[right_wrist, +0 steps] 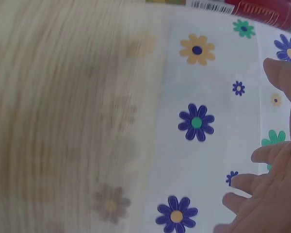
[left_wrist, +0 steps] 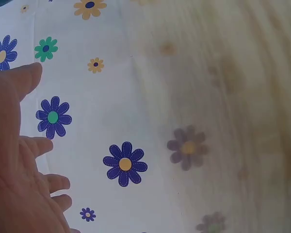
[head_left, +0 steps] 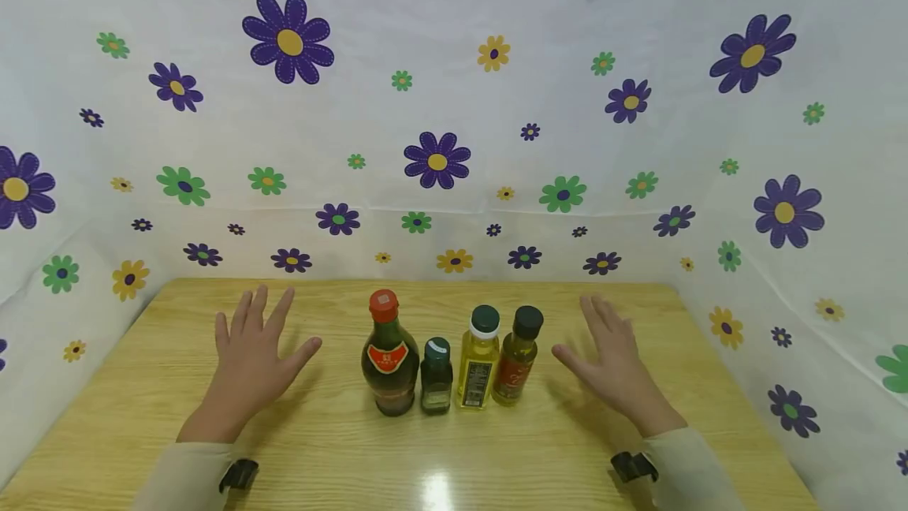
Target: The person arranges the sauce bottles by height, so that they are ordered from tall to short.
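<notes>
Side by side near the middle of the table stand a dark sauce bottle with a red cap [head_left: 390, 369], a small dark-capped jar [head_left: 436, 378], a yellow oil bottle with a green cap [head_left: 479, 361] and a black-capped bottle with a red label [head_left: 516, 361]. My left hand [head_left: 251, 357] is left of the sauce bottle, fingers spread, touching none of them. To the right of the red-labelled bottle, my right hand [head_left: 615, 365] is held with fingers extended and holds nothing. Both palms appear bare in the wrist views.
The bottles stand on a light wooden table [head_left: 340, 464]. A white cloth with printed flowers [head_left: 454, 101] hangs behind the table and along both sides. Black bands [head_left: 239, 475] show at the cuffs of both pale sleeves [head_left: 186, 479].
</notes>
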Motion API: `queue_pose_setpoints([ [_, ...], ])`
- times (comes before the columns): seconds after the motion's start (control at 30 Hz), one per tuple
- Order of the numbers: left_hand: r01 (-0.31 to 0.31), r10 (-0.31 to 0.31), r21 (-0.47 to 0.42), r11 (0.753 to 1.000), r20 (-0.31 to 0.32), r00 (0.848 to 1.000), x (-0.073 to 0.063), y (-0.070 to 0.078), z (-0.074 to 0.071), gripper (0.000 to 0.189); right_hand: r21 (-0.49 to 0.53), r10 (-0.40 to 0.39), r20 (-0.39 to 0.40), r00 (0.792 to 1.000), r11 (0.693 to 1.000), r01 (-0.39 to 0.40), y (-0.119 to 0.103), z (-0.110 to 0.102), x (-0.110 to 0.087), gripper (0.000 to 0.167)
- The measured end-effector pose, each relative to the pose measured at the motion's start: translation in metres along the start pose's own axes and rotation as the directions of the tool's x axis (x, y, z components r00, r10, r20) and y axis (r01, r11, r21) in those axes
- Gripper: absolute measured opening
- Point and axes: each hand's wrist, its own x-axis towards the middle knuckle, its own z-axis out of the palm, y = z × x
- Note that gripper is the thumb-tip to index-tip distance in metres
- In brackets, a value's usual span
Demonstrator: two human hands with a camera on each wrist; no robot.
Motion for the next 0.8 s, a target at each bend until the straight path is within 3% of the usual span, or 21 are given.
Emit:
queue_pose_setpoints([
  [0.13,-0.005,0.006,-0.057,0.998,0.021,1.0,-0.004,0.003,-0.002,0.091,0.116,0.012,0.065,0.998,0.993,-0.019,-0.005,0.002,-0.003,0.093],
  [0.23,-0.017,0.024,-0.153,0.988,0.045,0.999,-0.005,0.01,-0.003,0.09,0.216,-0.015,0.099,0.995,0.976,-0.007,-0.007,0.005,-0.004,0.089],
  [0.33,-0.035,0.061,-0.29,0.956,0.083,0.995,-0.007,0.019,-0.001,0.09,0.316,-0.083,0.112,0.99,0.948,0.044,-0.01,0.007,-0.006,0.084],
  [0.47,-0.05,0.121,-0.45,0.892,0.132,0.984,-0.011,0.032,0.002,0.089,0.424,-0.184,0.1,0.978,0.897,0.126,-0.014,0.009,-0.006,0.077],
  [0.57,-0.056,0.167,-0.573,0.818,0.143,0.975,-0.013,0.04,0.004,0.086,0.493,-0.234,0.084,0.969,0.854,0.164,-0.017,0.01,-0.005,0.069],
  [0.73,-0.027,0.231,-0.777,0.629,0.154,0.961,-0.014,0.054,0.004,0.08,0.594,-0.282,0.091,0.955,0.785,0.175,-0.02,0.013,-0.002,0.062],
  [0.8,-0.015,0.247,-0.811,0.585,0.16,0.956,-0.015,0.059,0.005,0.079,0.61,-0.285,0.099,0.953,0.775,0.168,-0.022,0.014,-0.002,0.062],
])
